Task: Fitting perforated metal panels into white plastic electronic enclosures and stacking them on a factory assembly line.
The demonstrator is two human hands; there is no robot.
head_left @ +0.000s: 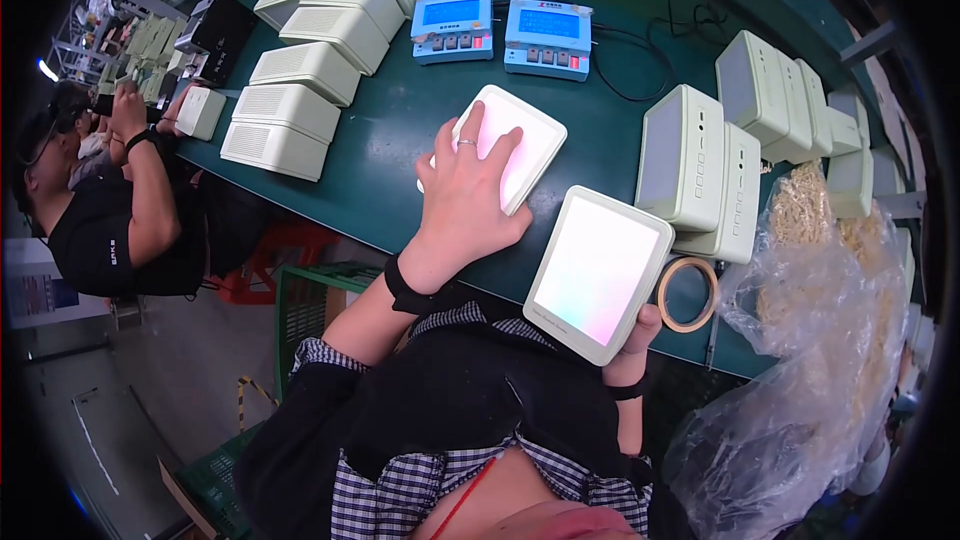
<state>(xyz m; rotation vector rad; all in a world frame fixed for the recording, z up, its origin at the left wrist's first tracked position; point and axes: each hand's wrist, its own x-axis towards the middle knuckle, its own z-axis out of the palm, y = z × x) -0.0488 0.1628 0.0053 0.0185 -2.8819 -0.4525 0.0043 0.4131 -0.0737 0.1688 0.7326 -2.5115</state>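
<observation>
My left hand (472, 188) is spread over a pale square-faced device with a lit screen (532, 143) on the green table. Its fingers lie across the glowing face, and the thumb is near the lower corner. In my right hand (637, 338) is a similar white-framed device with a glowing white-pink screen (603, 268). I grip it at its lower right edge with the thumb along the side; the other fingers are hidden behind it. The held device is tilted, face up, over the table's near edge.
Two blue testers with displays (450, 25) stand at the back, with black cables (640, 90). Rows of cream boxy units (290, 130) line the left; more units (683, 155) stand right. A tape roll (687, 294) and plastic bag (800, 340) lie right. A co-worker (110, 180) works left.
</observation>
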